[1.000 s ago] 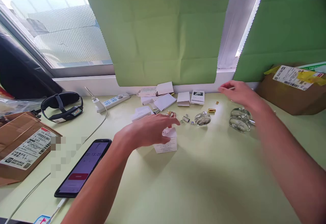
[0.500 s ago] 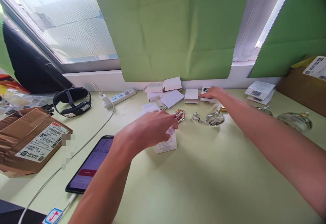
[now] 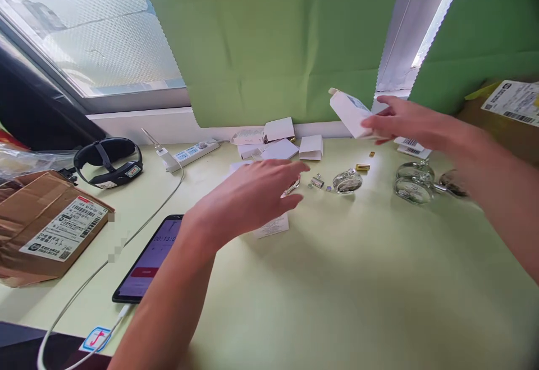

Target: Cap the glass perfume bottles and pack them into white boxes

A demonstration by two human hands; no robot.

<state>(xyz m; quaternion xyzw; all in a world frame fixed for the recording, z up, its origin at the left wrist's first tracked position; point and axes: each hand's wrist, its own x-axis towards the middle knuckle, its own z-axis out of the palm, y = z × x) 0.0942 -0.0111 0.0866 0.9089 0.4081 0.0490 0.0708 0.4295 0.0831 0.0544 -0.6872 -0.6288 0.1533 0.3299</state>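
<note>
My right hand point(image 3: 404, 120) grips a small white box point(image 3: 349, 113) by its lower end, tilted and lifted above the table at the back. My left hand point(image 3: 252, 199) hovers with its fingers apart and nothing in them. Under its fingertips a round glassy piece point(image 3: 291, 186) is partly hidden, and a printed leaflet point(image 3: 273, 226) lies below the palm. To the right are a small silver cylinder point(image 3: 317, 182), another round glassy piece point(image 3: 347, 181) and a gold cylinder point(image 3: 362, 167). Further right, round glassy pieces point(image 3: 414, 190) lie close together, partly behind my right arm.
White boxes point(image 3: 279, 129) and papers lie along the wall, beside a power strip point(image 3: 196, 154). At left are a headset point(image 3: 112, 173), a brown parcel point(image 3: 63, 229) and a phone point(image 3: 147, 260) on a cable. Another carton point(image 3: 501, 113) stands at the right.
My right hand has picked up the white box from the back of the table and moved it up and right. My left hand's fingers have spread. The view has shifted slightly.
</note>
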